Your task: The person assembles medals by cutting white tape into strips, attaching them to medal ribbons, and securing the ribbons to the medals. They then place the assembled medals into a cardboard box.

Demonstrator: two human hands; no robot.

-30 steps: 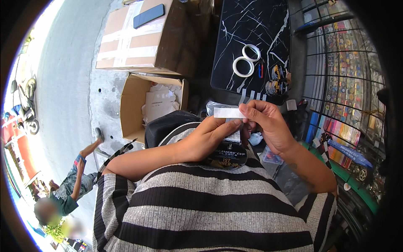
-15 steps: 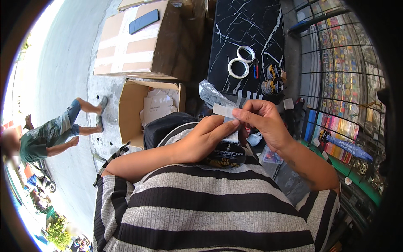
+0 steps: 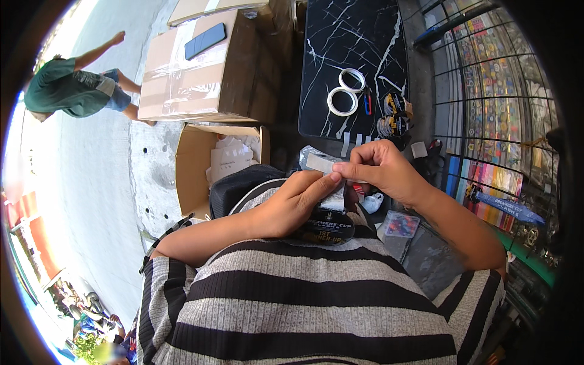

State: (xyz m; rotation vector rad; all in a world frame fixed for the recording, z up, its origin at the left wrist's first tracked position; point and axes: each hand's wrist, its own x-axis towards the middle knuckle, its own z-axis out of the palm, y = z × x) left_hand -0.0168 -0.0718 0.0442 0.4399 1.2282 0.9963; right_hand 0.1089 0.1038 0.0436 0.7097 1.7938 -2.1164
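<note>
Close to my body, my left hand [image 3: 298, 201] is closed around a clear plastic wrapper [image 3: 333, 202]. A black disc-like piece with gold and white print [image 3: 328, 227] lies below it against my shirt, partly behind the hand. The fingertips of my right hand [image 3: 383, 170] pinch a strip of pale tape [image 3: 320, 162] against the wrapper, beside my left thumb. What the wrapper encloses is mostly hidden by my fingers. More cut tape strips [image 3: 347, 144] hang from the near edge of the black marble-patterned table [image 3: 347, 36].
Two tape rolls [image 3: 342, 101], red and blue pens [image 3: 368, 102] and a stack of black-and-gold pieces [image 3: 392, 118] lie on the table. A phone [image 3: 205, 41] rests on a cardboard box [image 3: 182, 79]; an open carton [image 3: 194, 170] holds papers. A person [image 3: 76, 88] walks at left.
My right hand has shifted slightly left with the tape strip, and the wrapper's far end has drawn in closer. The passer-by has moved farther up the street, toward the boxes.
</note>
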